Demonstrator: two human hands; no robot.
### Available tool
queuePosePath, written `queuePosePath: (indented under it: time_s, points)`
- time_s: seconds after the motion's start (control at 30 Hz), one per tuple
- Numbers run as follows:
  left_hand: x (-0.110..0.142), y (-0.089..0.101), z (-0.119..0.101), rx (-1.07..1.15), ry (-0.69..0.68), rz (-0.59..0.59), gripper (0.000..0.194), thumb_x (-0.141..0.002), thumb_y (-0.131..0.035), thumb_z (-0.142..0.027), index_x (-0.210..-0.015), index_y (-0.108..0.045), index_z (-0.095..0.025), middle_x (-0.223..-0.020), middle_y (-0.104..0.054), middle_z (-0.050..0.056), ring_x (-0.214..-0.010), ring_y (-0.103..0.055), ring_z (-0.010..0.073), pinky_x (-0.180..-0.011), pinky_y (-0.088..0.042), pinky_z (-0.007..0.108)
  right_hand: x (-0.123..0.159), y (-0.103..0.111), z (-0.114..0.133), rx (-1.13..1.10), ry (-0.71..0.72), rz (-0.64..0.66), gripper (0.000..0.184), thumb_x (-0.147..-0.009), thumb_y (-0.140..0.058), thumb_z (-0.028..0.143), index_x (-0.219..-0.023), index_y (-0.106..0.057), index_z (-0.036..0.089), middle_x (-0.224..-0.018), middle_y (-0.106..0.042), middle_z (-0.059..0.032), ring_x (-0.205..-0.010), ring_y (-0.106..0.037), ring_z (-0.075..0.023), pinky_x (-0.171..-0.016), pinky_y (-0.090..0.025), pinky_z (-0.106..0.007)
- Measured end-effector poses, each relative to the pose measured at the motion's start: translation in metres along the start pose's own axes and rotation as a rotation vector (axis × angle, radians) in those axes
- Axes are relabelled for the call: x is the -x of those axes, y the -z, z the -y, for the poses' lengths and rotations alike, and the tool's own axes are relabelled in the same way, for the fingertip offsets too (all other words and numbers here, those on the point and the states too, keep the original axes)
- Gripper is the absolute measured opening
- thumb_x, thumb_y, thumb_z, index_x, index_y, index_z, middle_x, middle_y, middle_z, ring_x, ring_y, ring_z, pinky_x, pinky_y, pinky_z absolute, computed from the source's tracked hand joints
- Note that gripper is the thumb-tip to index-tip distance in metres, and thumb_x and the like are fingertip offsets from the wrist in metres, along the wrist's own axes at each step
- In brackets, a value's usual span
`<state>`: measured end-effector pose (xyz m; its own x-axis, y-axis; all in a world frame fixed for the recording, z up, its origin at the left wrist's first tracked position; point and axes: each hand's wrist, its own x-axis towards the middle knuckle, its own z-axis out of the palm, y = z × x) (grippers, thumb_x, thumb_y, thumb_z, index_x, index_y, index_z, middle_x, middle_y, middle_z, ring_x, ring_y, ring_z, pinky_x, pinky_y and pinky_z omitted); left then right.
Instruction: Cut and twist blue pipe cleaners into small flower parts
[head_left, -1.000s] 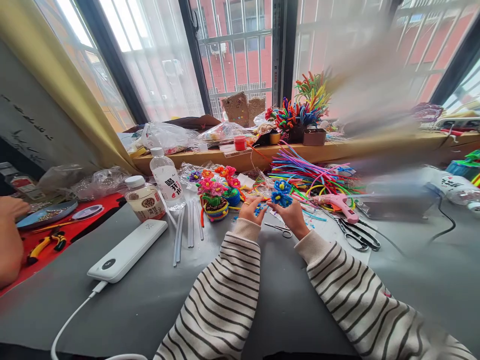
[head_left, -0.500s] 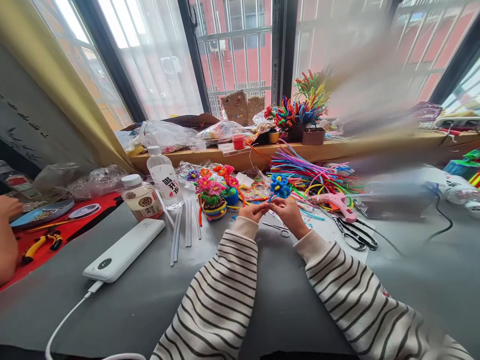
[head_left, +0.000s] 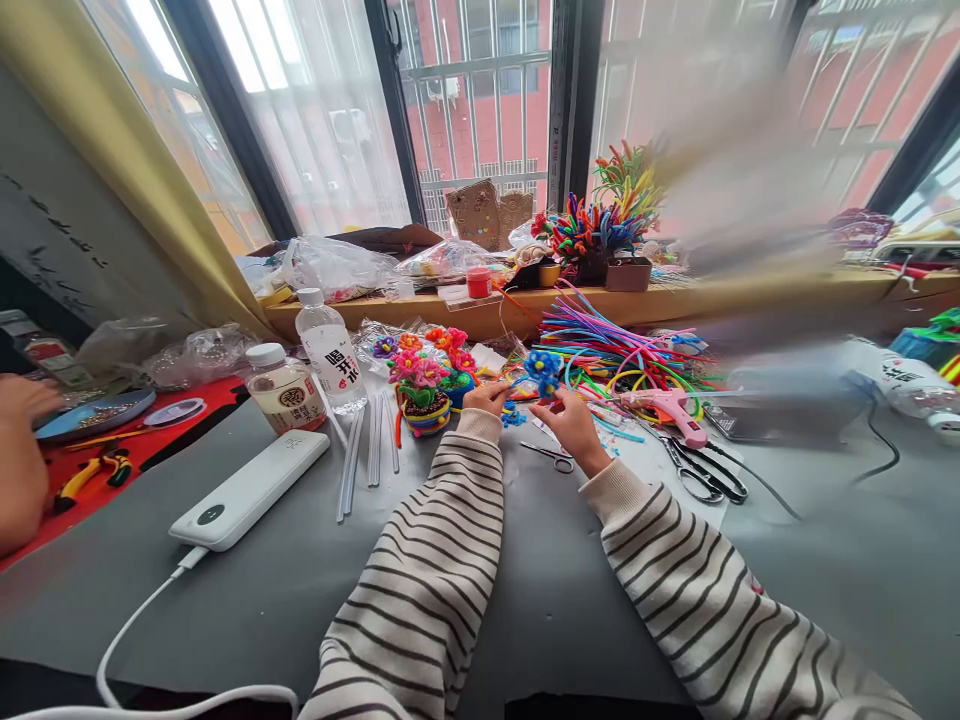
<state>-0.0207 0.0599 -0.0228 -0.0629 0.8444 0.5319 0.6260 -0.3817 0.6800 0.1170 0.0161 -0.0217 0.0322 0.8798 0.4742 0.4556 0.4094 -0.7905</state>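
A blue pipe-cleaner flower (head_left: pixel 543 368) with small yellow centres is held up above the table, tipped to one side. Its stem is pinched in my left hand (head_left: pixel 486 402). My right hand (head_left: pixel 573 430) has thumb and fingers closed at the lower right petals. Below and between the hands lies another blue pipe-cleaner piece (head_left: pixel 513 414). Small scissors (head_left: pixel 551 456) rest on the table just under my right hand. To the left of my left hand stands a pot of pink pipe-cleaner flowers (head_left: pixel 422 390), wrapped in coloured bands.
Behind the hands lies a heap of pipe cleaners (head_left: pixel 592 335). A pink glue gun (head_left: pixel 679 408) and black-handled scissors (head_left: pixel 705 475) are at the right. Glue sticks (head_left: pixel 351 465), bottles (head_left: pixel 331 355) and a white power bank (head_left: pixel 251 490) stand left. Another person's arm (head_left: pixel 19 460) shows far left.
My hands have moved apart, the left one leftward. The blue flower has tipped from upright to sideways, and my right fingers have shifted to its petals.
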Motion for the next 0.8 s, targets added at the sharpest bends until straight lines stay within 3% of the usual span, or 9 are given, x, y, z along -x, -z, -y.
queuePosePath:
  time_s: [0.1,0.27,0.8]
  points:
    - [0.0,0.0008,0.0052,0.018,0.072,-0.057,0.014,-0.062,-0.056,-0.024,-0.071,-0.064,-0.018,-0.077,-0.064,0.002,-0.076,-0.057,0.0137,-0.074,-0.043,0.024,0.0001,-0.0002,0.0001,-0.034,-0.023,0.059,0.027,-0.062,-0.054,0.028,-0.084,-0.056,0.013,-0.073,-0.059,-0.0045,-0.059,-0.051,-0.0111,-0.056,-0.042,-0.023]
    - [0.0041,0.0038,0.0066,0.067,0.191,-0.068,0.012,-0.062,-0.055,-0.02,-0.069,-0.064,-0.016,-0.075,-0.064,0.002,-0.075,-0.057,0.0137,-0.074,-0.043,0.023,0.0015,-0.0026,0.0,-0.02,-0.06,0.123,0.02,-0.066,-0.047,0.027,-0.076,-0.059,0.014,-0.074,-0.06,-0.0039,-0.056,-0.051,-0.01,-0.054,-0.041,-0.023]
    - [0.0045,0.0012,0.0111,0.123,0.195,-0.103,0.015,-0.058,-0.058,-0.024,-0.07,-0.064,-0.018,-0.074,-0.064,0.002,-0.074,-0.057,0.0145,-0.074,-0.044,0.026,0.003,-0.0037,0.003,0.019,-0.042,0.193,0.02,-0.066,-0.046,0.026,-0.073,-0.061,0.016,-0.062,-0.06,-0.0017,-0.047,-0.05,-0.0094,-0.046,-0.039,-0.021]
